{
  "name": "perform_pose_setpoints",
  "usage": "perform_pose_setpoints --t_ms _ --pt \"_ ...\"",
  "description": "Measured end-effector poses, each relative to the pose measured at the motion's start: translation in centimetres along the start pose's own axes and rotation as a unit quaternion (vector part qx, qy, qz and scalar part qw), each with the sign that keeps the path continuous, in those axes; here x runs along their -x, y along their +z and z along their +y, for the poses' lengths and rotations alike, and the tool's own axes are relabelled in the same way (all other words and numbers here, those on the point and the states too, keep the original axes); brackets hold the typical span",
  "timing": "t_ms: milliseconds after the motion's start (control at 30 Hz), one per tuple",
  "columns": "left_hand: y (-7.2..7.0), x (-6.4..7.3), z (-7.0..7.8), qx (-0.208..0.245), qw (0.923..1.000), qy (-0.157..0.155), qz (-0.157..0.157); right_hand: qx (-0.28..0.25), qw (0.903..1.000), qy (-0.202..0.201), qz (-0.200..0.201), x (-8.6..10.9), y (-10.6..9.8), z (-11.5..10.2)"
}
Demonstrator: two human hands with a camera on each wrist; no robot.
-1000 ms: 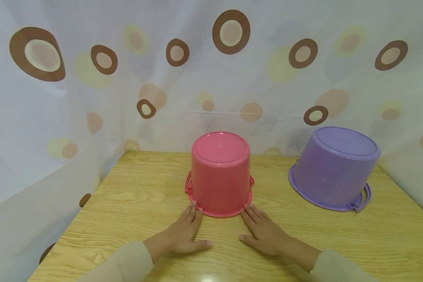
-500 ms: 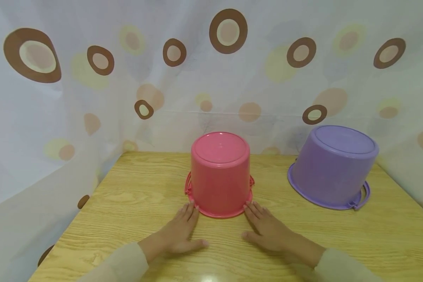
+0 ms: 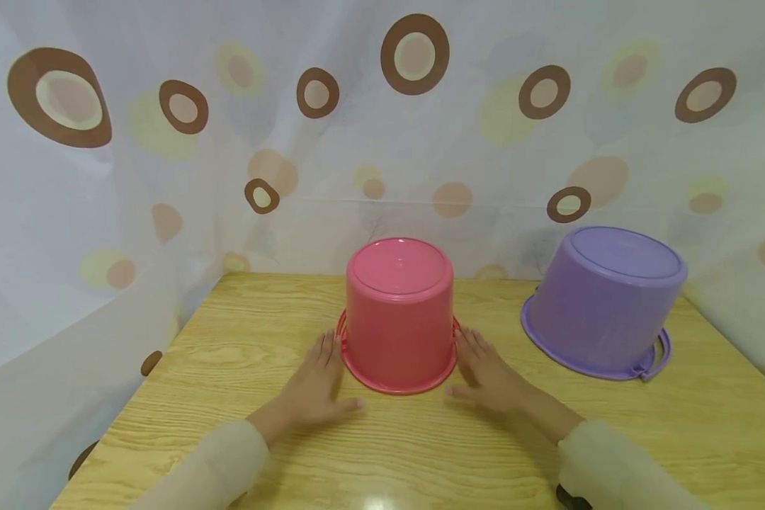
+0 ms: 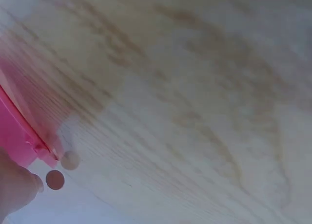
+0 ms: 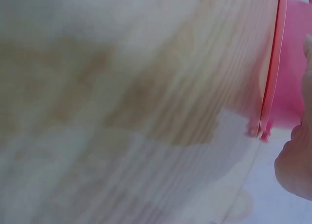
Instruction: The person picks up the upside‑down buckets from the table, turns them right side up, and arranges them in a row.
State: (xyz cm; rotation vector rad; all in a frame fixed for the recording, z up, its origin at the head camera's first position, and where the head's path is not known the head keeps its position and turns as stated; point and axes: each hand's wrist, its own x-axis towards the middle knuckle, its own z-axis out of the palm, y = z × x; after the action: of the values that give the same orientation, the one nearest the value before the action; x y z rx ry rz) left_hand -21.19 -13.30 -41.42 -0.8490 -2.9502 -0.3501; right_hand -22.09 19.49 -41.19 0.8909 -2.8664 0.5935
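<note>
An upside-down pink bucket stands rim-down in the middle of the wooden table, its handle folded down at the rim. On its left side is my left hand, fingers straight, the fingertips close to the handle mount; whether they touch it I cannot tell. My right hand mirrors it on the right, fingers extended beside the other handle mount. In the left wrist view part of the pink bucket and a bit of the hand show at the left edge. The right wrist view has the bucket at its right edge.
A purple bucket, also upside down and seen at a slant, sits to the right with its handle at the rim. Behind the wooden table hangs a patterned sheet that also covers the sides.
Both hands have moved forward from the bucket's front rim and spread outward to its left and right sides. The pink bucket has stayed in place.
</note>
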Motion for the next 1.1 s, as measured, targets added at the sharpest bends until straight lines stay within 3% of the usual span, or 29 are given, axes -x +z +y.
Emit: perform_pose_setpoints --t_ms 167,300,600,733,1100 --pt "0.0 -0.9 -0.5 0.028 0.9989 -0.035 -0.012 -0.025 0.9992 0.027 -0.014 -1.0 0.0 0.9" --pt "-0.1 -1.5 -0.7 0.045 0.9979 -0.045 -0.015 -0.038 0.9979 0.041 -0.031 -1.5 0.0 1.5" --pt "0.2 -2.5 -1.5 0.07 0.9962 -0.045 -0.026 -0.056 0.9966 0.05 -0.034 -2.0 0.0 2.2" --pt "0.3 -2.8 -1.7 0.067 0.9958 -0.047 -0.04 -0.05 0.9967 0.052 -0.038 -2.4 0.2 2.5" --pt "0.4 -3.7 -1.6 0.067 0.9957 -0.046 -0.045 -0.048 0.9958 0.057 -0.052 -2.9 0.5 2.6"
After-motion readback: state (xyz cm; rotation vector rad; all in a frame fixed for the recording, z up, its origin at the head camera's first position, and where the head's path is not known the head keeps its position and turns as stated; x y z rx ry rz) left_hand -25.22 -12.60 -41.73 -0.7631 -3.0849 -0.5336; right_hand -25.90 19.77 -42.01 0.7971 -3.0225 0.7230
